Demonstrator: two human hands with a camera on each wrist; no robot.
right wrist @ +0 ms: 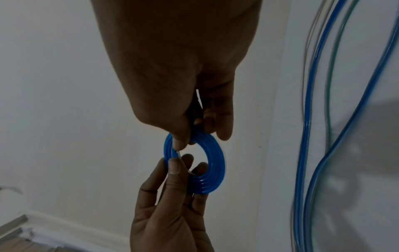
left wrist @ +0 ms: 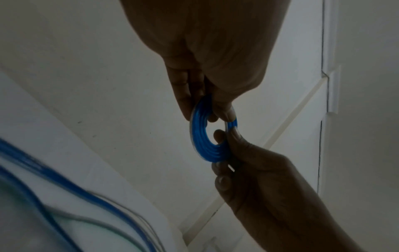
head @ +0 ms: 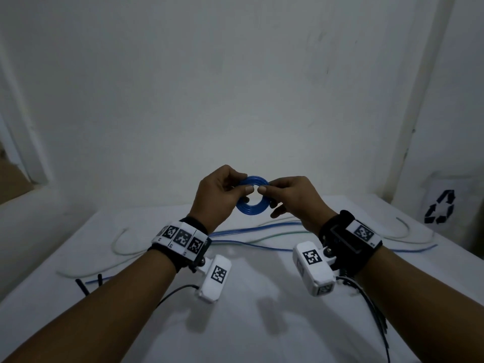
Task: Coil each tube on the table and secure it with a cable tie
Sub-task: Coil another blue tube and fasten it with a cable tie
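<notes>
holding a small blue coil (head: 252,197) up above the table (head: 262,323), the person has both hands on it at once. the left hand (head: 220,195) pinches the coil's left side, thumb on the near face and fingers curled behind; the right hand (head: 293,199) pinches the right side the same way, so the two thumb tips almost meet over the ring's upper part. from the right wrist view a thin pale strip (right wrist: 180,154) shows between the two thumbs, lying across the turns. it looks like a cable tie, though it is too small to be sure, and i cannot tell whether it is fastened.

the turns lie flat and neat, one inside another, and i'd say the step in hand is binding them. to do it well, the left pinch should stay firm across all the turns so none springs loose, while the right hand feeds the strip through the middle and draws it snug, not so tight that it crushes the tubing.

loose blue tubes (head: 251,233) and pale tubes (head: 123,247) lie uncoiled on the table beneath the hands, and some dark strips (head: 89,282) sit near the left edge, perhaps spare ties. most of the task looks undone.
</notes>
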